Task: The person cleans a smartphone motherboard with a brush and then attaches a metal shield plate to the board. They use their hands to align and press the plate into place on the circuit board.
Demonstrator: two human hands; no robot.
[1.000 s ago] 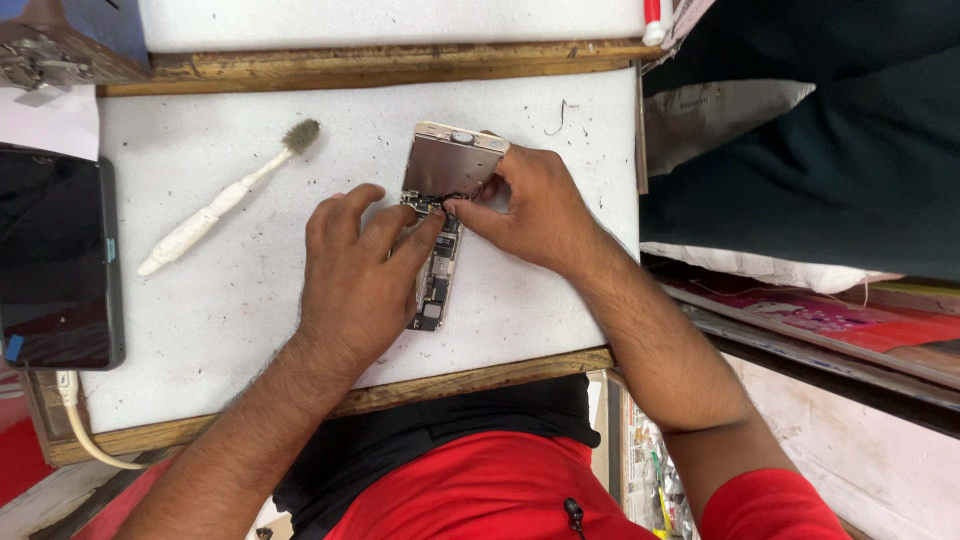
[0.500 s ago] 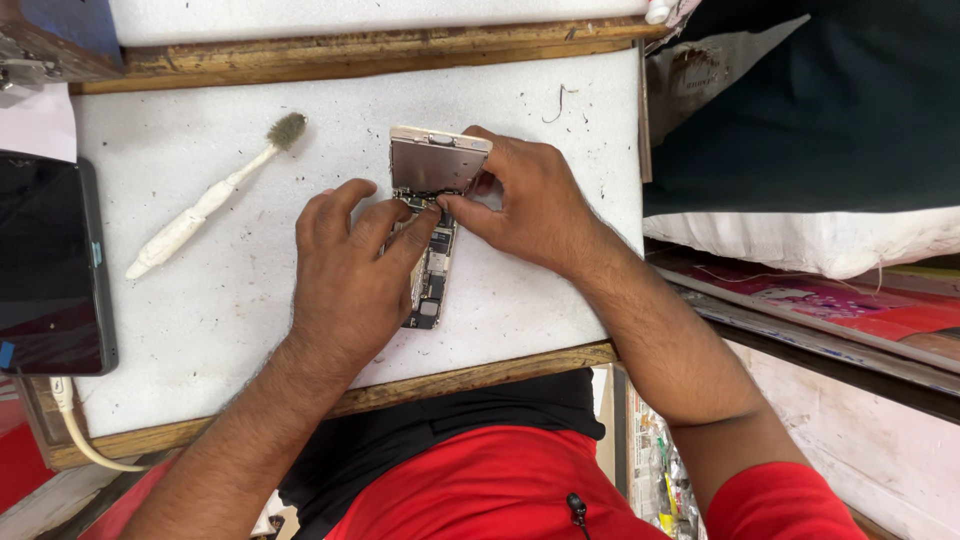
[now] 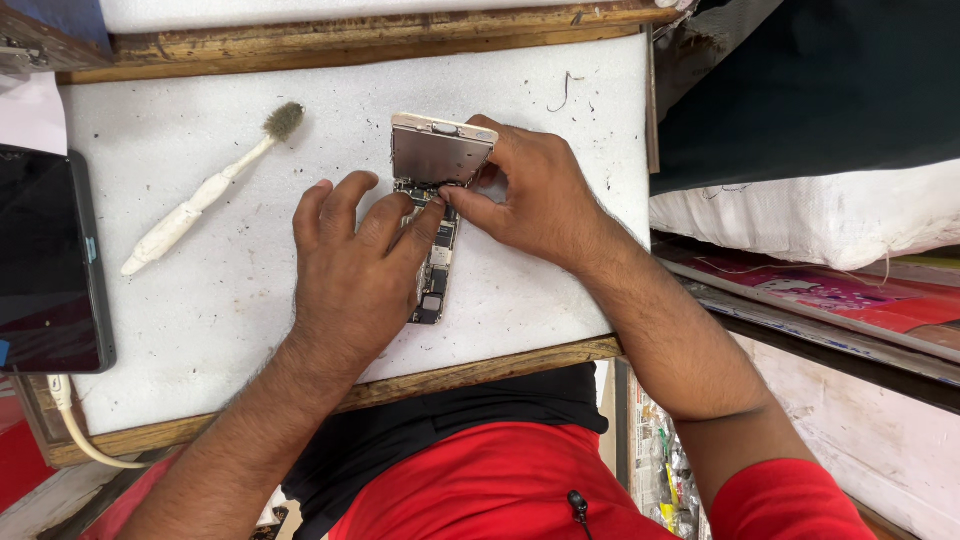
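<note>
Head view, the only one. An opened phone point(image 3: 432, 250) lies near the centre of the white surface point(image 3: 230, 330), its circuit board exposed and its screen panel point(image 3: 440, 152) tilted up at the 12 o'clock end. The left hand point(image 3: 350, 275) lies flat over the phone's body, fingers spread and pressing, closed on nothing. The right hand point(image 3: 525, 200), at 3 o'clock of the phone, pinches thumb and forefinger together at the junction of panel and board; whether a small part sits in that grip cannot be told. Judged step: work at the connector area beneath the raised panel. The next move would call for a fine, steady pull or press, with the panel kept propped. A white brush point(image 3: 205, 195) lies well apart at 10 o'clock, and a dark tablet point(image 3: 45, 265) at 9 o'clock on the surface edge with a cable point(image 3: 75, 435) below it. The left fingers crowd the working spot; the raised panel hides the joint.
</note>
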